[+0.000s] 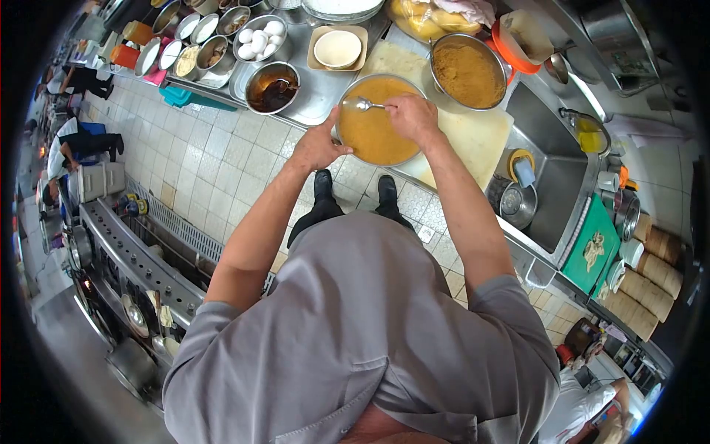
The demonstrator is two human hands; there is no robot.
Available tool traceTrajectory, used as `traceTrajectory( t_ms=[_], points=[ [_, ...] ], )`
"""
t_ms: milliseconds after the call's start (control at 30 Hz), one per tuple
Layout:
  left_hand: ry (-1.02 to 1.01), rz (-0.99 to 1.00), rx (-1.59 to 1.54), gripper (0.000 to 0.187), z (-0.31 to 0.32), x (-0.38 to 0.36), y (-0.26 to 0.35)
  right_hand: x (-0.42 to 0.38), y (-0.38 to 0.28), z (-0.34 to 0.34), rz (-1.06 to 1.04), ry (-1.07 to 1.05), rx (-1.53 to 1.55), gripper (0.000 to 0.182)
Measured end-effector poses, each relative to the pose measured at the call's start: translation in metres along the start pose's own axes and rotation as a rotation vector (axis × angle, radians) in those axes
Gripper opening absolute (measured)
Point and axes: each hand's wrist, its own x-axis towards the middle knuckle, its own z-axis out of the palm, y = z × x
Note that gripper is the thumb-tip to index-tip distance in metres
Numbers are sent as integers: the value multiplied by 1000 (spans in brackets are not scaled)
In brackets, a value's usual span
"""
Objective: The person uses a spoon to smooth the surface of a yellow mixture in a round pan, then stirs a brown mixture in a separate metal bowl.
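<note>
In front of me a round metal bowl (378, 163) holds a smooth orange-yellow mixture (376, 139). My left hand (321, 145) grips the bowl's left side, thumb low on the rim and fingers higher up. A metal spoon (363, 104) is held over the mixture by my right hand (413, 117), whose fingers are closed round the handle. The spoon's head points left, toward the left rim. Close to my right hand stands a larger metal bowl (468, 72) of brownish-yellow powder. Left of the mixture is a bowl of dark brown sauce (275, 90).
A pale cutting board (481, 140) lies under the bowls' right side, beside a sink (551, 192). Behind are a bowl of eggs (260, 38), a cream dish (338, 49) and an orange-rimmed container (520, 41). A stove (137, 259) stands behind left; other people (81, 144) are farther off.
</note>
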Motion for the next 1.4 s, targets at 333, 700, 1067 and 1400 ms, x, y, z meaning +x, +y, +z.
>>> traceTrajectory(
  t_ms=[333, 700, 1067, 1400],
  points=[
    [131, 282, -91, 90, 33, 21, -36, -41, 50, 14, 111, 219, 85, 25],
    [62, -102, 29, 126, 16, -7, 9, -34, 41, 14, -150, -147, 55, 35],
    [176, 72, -66, 104, 40, 16, -16, -25, 81, 21, -57, 97, 80, 34],
    [54, -15, 54, 129, 2, 16, -2, -67, 40, -14, 105, 36, -81, 21]
  ],
)
